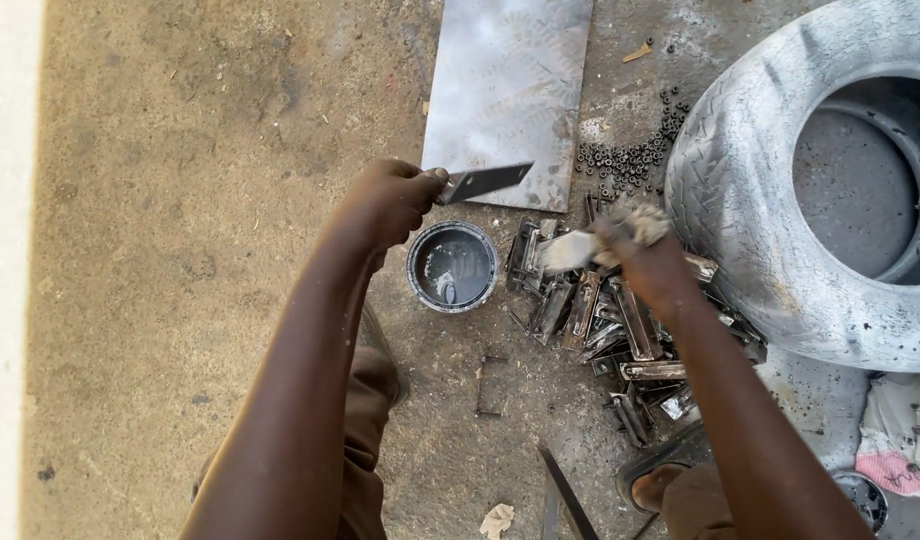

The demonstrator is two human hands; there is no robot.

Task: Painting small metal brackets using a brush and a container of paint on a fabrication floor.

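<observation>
I am crouched over the concrete floor with the small round tin of silvery paint as my centre. My left hand sits just up and left of the tin, its fingers clamped on one end of a flat metal strip that juts out to the right, above the tin and over the lower edge of the metal sheet. My right hand is to the right of the tin, fingers closed around a paint-soaked rag whose wet tip points back toward the strip. Below that hand, right of the tin, lies a pile of metal brackets; farther right stands a silver-coated tyre, with small nuts scattered beside it. I judge I am mid-coating: the rag must meet the strip and wipe along it, with my left grip kept steady.
</observation>
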